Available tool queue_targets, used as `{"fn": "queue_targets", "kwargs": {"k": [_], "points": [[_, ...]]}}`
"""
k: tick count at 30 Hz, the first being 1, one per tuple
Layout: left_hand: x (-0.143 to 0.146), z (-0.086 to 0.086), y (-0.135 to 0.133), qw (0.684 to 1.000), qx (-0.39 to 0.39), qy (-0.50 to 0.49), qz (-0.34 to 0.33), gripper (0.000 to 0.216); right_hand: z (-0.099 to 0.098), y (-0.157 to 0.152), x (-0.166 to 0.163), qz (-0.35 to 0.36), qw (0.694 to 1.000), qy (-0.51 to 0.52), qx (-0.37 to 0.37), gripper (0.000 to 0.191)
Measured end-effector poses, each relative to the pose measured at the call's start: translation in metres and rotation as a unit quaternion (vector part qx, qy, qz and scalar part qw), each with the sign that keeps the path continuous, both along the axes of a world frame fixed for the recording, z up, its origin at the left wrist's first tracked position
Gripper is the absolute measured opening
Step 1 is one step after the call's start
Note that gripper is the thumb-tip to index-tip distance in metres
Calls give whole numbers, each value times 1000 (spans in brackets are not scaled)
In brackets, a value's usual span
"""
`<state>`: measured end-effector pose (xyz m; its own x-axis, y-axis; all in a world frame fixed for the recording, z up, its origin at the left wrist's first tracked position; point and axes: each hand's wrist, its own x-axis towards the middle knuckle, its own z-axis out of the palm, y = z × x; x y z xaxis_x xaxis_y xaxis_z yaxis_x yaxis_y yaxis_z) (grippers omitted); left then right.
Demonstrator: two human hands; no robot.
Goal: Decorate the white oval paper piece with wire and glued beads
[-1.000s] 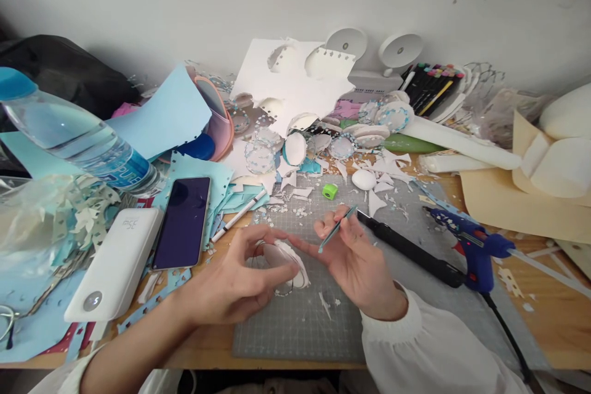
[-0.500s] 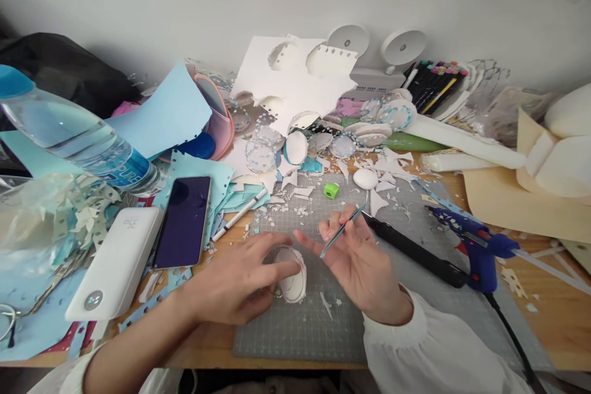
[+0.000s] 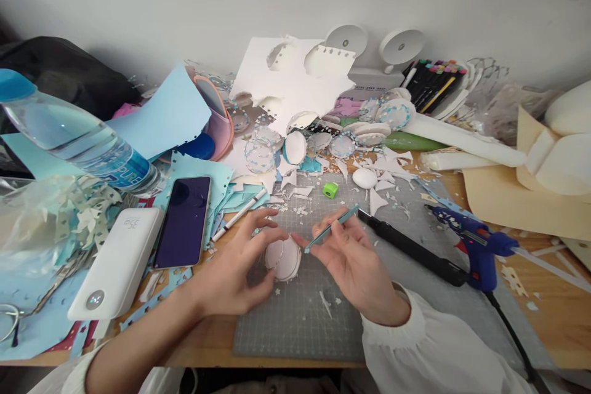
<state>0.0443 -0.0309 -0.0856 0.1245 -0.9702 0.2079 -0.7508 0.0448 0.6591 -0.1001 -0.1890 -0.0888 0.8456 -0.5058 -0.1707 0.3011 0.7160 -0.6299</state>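
My left hand (image 3: 235, 265) is curled around a small white round paper piece (image 3: 282, 258) and holds it just above the grey cutting mat (image 3: 295, 320). My right hand (image 3: 355, 261) pinches thin teal tweezers (image 3: 330, 229), whose tip points down-left at the upper right edge of the white piece. Both hands meet over the middle of the mat, fingers almost touching.
A black-handled tool (image 3: 410, 247) and a blue glue gun (image 3: 475, 243) lie to the right. A phone (image 3: 183, 220), a white power bank (image 3: 117, 261) and a water bottle (image 3: 74, 135) lie to the left. Paper scraps, a green sharpener (image 3: 330, 189) and white domes crowd the back.
My left hand has lifted and turned the white piece and shifted it toward the mat's middle. The right hand has brought the tweezer tip down to the piece's edge.
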Motion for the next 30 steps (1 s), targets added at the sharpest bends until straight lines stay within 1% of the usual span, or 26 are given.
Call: {"fn": "queue_targets", "kwargs": {"k": [5, 8, 11, 14, 17, 18, 20, 22, 24, 26, 30], "points": [[-3, -6, -2, 1000, 9, -21, 16, 71, -1, 1, 1, -27, 1000, 14, 5, 10], [-3, -11, -3, 998, -4, -41, 43, 65, -2, 1, 1, -29, 999, 11, 4, 9], [-2, -13, -3, 997, -35, -54, 53, 60, -2, 2, 1, -27, 1000, 4, 6, 7], [-1, -11, -2, 992, -79, -69, 63, 58, -1, 3, 0, -7, 1000, 2, 19, 6], [-1, -11, -2, 991, -95, -62, 71, 61, 0, 2, 0, 8, 999, 2, 34, 8], [-1, -11, -2, 992, -99, -42, 73, 64, 0, 2, -1, 10, 999, 1, 38, 9], [-2, -14, -2, 990, -111, 35, 80, 75, 2, 0, -1, 14, 999, -4, 44, 11], [-3, -16, -1, 980, -122, 137, 82, 86, 4, -1, -2, 18, 998, -15, 54, 12], [-4, -17, -1, 964, -124, 220, 81, 90, 6, -2, -2, 23, 997, -25, 65, 13], [-5, -16, 0, 950, -117, 279, 80, 85, 7, -2, -2, 27, 997, -29, 71, 14], [-6, -11, -2, 921, -99, 370, 62, 67, 8, -2, -2, 27, 996, -26, 78, 15]]}}
